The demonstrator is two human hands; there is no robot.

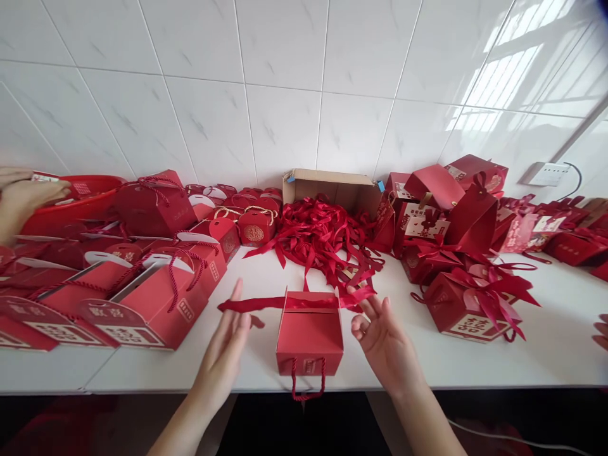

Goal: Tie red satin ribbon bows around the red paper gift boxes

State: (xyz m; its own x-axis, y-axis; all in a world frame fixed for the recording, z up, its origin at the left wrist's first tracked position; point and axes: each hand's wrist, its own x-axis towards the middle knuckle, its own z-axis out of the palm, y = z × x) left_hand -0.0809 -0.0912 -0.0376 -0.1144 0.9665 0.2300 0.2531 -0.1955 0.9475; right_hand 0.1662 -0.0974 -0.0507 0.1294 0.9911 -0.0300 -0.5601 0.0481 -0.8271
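In front of me a red gift box (310, 335) stands near the table's front edge, a twisted red cord handle (308, 398) hanging from its near side. A red ribbon (266, 303) lies crosswise over it, passing between its raised side flaps. At the left end, my left hand (227, 339) has the ribbon between its thumb and fingers, the index finger pointing up. My right hand (382, 342) is on the other side, fingers curled, with the ribbon's right end at its fingertips. Neither hand touches the box.
A cardboard carton (327, 180) spills a heap of red ribbons (323, 231). Open red boxes (156, 304) crowd the left; a bow-tied box (470, 310) and more stand right. Another person's hands (28, 193) are by a red basket (90, 190); fingers (602, 330) show far right.
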